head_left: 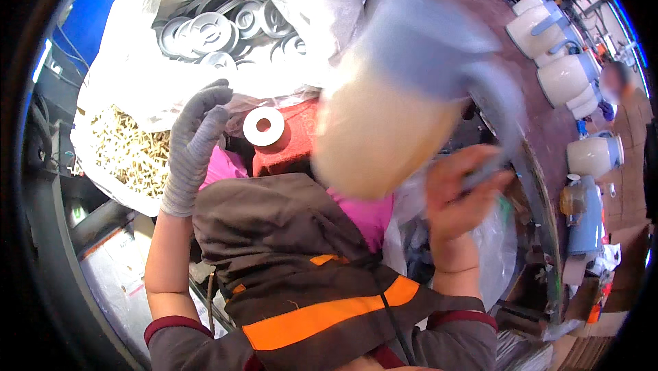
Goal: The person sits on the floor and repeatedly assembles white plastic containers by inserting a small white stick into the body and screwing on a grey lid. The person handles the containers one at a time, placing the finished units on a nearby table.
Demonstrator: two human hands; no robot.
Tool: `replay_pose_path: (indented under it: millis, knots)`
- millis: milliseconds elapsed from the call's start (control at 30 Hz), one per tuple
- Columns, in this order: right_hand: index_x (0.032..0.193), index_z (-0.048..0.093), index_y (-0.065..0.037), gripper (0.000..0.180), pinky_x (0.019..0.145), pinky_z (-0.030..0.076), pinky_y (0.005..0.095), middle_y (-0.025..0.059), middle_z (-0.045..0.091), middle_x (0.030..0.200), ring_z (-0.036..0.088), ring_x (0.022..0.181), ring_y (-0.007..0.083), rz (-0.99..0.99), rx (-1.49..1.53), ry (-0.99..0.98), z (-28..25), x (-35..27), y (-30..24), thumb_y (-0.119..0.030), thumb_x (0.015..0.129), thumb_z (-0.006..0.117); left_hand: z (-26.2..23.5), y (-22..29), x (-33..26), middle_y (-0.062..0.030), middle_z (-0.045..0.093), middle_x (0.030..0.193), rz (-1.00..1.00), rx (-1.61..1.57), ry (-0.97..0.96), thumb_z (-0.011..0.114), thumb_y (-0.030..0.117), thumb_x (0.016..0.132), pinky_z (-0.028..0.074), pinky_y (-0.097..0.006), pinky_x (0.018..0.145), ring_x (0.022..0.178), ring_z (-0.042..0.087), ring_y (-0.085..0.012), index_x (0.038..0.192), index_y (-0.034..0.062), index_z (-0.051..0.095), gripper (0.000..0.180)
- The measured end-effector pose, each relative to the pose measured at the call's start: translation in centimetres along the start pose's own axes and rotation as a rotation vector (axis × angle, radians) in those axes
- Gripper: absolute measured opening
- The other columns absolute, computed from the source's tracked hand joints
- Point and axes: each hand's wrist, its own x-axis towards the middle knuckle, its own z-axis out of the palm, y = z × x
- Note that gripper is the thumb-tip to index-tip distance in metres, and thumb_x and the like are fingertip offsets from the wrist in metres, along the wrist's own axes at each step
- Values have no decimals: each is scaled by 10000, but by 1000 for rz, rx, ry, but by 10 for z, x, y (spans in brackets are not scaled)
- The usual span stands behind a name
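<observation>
1. Jug [384, 124]: a cream-coloured body with a pale blue lid and handle, blurred in this view. It sits at the centre of the picture, raised above the lap, and serves as the landmark for the entries below.
2. Right hand [456, 196]: bare, just below and to the right of the jug, fingers closed round the blue handle.
3. Left hand [195, 145]: in a grey knit glove, well to the left of the jug, fingers loosely curled and holding nothing visible.
4. White ring [264, 126]: lying flat on a red cloth [288, 151], just left of the jug's base.
5. Bag of grey discs [219, 28]: up and left of the jug, open at the mouth.
6. Bag of small pale pieces [130, 151]: far left of the jug, beyond the gloved hand.
7. Row of finished jugs [562, 76]: on the brown table [541, 131] to the right of the jug.
8. Handling note: the jug appears rigid, smooth and fairly light if empty; the handle gives the surest hold, with a second palm under the body for support.
</observation>
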Motion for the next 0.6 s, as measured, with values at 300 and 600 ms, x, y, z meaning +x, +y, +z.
replay_pose_path:
  millis: [300,600]
  knots:
    - [926,493,-3,367,501,426,276,74,529,693,501,535,157,-431,-152,545,-72,173,-29,-363,942,421,-170,-128,-55,-159,557,1158,46,1116,355,603,145,844,408,-357,941,1081,531,-283,1104,22,569,290]
    - [1304,407,14,451,1020,344,344,153,459,1300,446,1208,240,-351,-485,437,-25,165,48,-174,914,534,-313,-220,-267,-209,503,1262,-1064,761,1490,646,392,777,387,-390,976,1167,476,-348,1322,-3,384,722]
